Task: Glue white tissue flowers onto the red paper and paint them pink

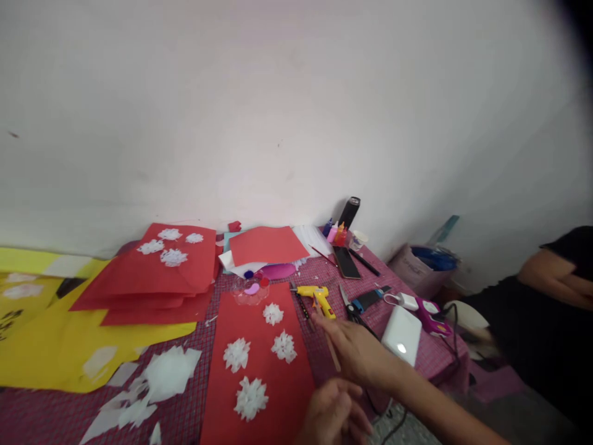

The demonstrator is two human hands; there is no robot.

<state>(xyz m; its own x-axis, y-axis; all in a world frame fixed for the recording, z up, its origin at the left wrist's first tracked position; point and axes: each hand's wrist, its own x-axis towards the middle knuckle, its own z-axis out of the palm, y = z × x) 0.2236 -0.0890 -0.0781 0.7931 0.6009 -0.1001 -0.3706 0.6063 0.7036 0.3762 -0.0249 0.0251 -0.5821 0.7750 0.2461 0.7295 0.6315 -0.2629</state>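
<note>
My right hand (359,353) holds a thin light-brown stick (332,351), its tip near the yellow glue gun (322,298). My left hand (332,415) is at the bottom edge, beside the red sheet (257,356), with loosely curled fingers apart and nothing visible in them. Several white paper flowers lie on that sheet, among them one near its lower part (251,398) and one near its top (273,314). A clear palette (250,290) with colored paint overlaps the sheet's upper edge.
At left, red sheets (139,281) with white flowers lie over yellow paper (60,346). White paper scraps (171,374) are nearby. Scissors (352,309), a phone (346,262), paint bottles (340,235) and a white power bank (402,335) lie right. A person (556,278) sits far right.
</note>
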